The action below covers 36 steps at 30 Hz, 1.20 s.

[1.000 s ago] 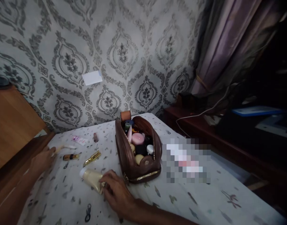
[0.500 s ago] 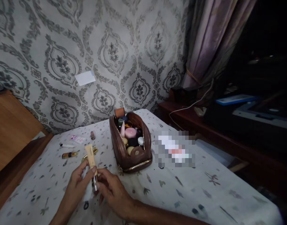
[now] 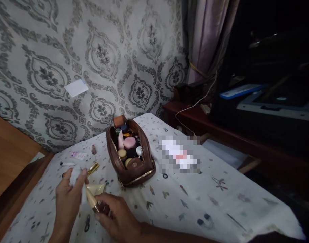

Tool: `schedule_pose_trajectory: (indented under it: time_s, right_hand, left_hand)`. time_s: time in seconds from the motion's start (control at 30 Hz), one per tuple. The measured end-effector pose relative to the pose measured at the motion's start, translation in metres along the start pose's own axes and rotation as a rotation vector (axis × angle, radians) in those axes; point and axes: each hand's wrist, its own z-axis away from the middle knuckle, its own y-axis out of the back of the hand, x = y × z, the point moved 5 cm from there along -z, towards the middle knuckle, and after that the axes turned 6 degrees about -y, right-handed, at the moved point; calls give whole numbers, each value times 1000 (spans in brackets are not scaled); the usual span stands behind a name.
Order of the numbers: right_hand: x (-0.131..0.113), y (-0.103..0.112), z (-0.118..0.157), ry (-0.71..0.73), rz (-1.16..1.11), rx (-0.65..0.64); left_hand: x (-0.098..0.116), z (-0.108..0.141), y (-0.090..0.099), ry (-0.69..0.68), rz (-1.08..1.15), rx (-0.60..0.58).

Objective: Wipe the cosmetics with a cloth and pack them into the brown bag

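Observation:
My left hand (image 3: pixel 68 192) is closed on a crumpled white tissue (image 3: pixel 76 173), part of which hangs below its fingers. My right hand (image 3: pixel 119 212) grips the lower end of a slim beige cosmetic tube (image 3: pixel 90 197) with a shiny metallic band. The tube's upper end touches or lies very close to the tissue. Just behind it is a pale yellow, flat-ended tube (image 3: pixel 97 188), partly covered by my right fingers. A gold cosmetic stick (image 3: pixel 93 168) lies past my left fingertips. To the right stands an unzipped brown makeup bag (image 3: pixel 137 176), packed with jars and tubes.
At the back left of the patterned white cloth (image 3: pixel 169 206) lie a pink-and-white packet (image 3: pixel 79 155), a small dark pinkish tube (image 3: pixel 94 149) and a white pen-like stick (image 3: pixel 68 164). A blurred-out item (image 3: pixel 179 155) lies right of the bag. A wallpapered wall (image 3: pixel 103 57) rises behind.
The view has turned right. My left hand has come up with the tissue, now plainly visible. The tube, earlier held upright between both hands, is no longer so; a beige one slants from my right hand.

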Motion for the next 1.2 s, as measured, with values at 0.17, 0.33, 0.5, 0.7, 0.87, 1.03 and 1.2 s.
schedule_pose_trajectory:
  time_s: [0.17, 0.33, 0.5, 0.7, 0.87, 1.03, 1.2]
  right_hand:
    - [11, -10, -3, -186, -232, -106]
    - [10, -9, -7, -216, -396, -83]
    - [4, 11, -13, -108, -271, 142]
    - [1, 14, -13, 11, 35, 188]
    - [-18, 18, -5, 102, 195, 180]
    - [-42, 30, 0, 224, 100, 158]
    - [-34, 31, -9, 72, -184, 88]
  left_hand:
    - [5, -4, -3, 250, 421, 31]
    - [13, 17, -24, 372, 683, -74]
    - [0, 48, -42, 351, 587, -180]
    - [-14, 58, -38, 275, 504, -263]
    - [-22, 50, -19, 235, 507, -135]
    - [-30, 57, -21, 270, 440, -275]
    - [-19, 70, -25, 382, 504, -481]
